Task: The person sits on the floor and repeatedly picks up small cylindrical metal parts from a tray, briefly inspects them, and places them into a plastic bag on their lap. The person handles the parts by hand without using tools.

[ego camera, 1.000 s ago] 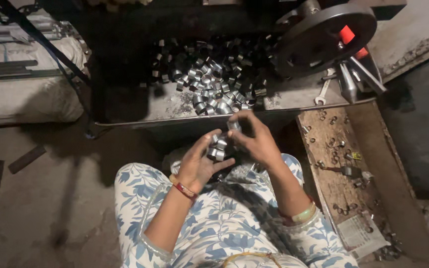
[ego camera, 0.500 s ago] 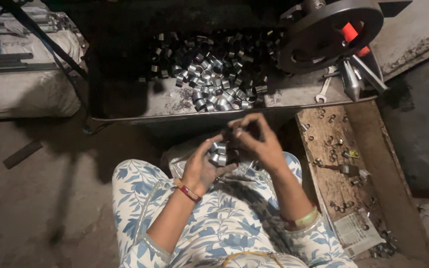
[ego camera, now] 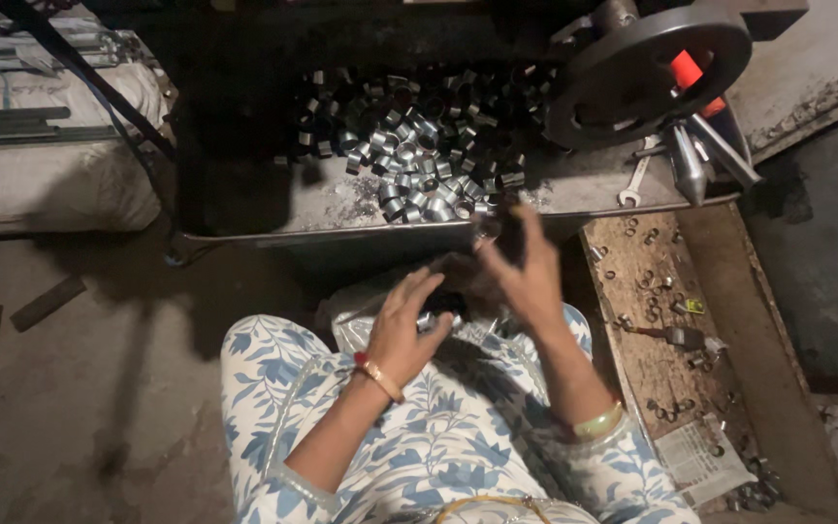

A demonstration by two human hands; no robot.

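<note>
I see my left hand (ego camera: 407, 325) cupped palm-up over my lap, fingers loosely curled around a few small metal rings (ego camera: 435, 318) that show between palm and fingertips. My right hand (ego camera: 526, 277) hangs just above and beside it, fingers spread; it is blurred, and I cannot tell whether it pinches a ring. Both hands sit close to the near edge of the bench (ego camera: 264, 209), a dark metal tray whose front lip runs straight across just ahead of my knuckles. On it lies a heap of shiny rings (ego camera: 419, 146), spilling close to that lip. At the bench's right end a heavy black handwheel (ego camera: 647, 73) overhangs, with a spanner (ego camera: 635, 182) and pointed steel pins (ego camera: 695, 160) beneath it. To my right a wooden tray (ego camera: 632, 349) strewn with loose bits crowds my right elbow. To my left the bare floor (ego camera: 99, 388) leaves open room, bounded by a white sack (ego camera: 41, 165).
</note>
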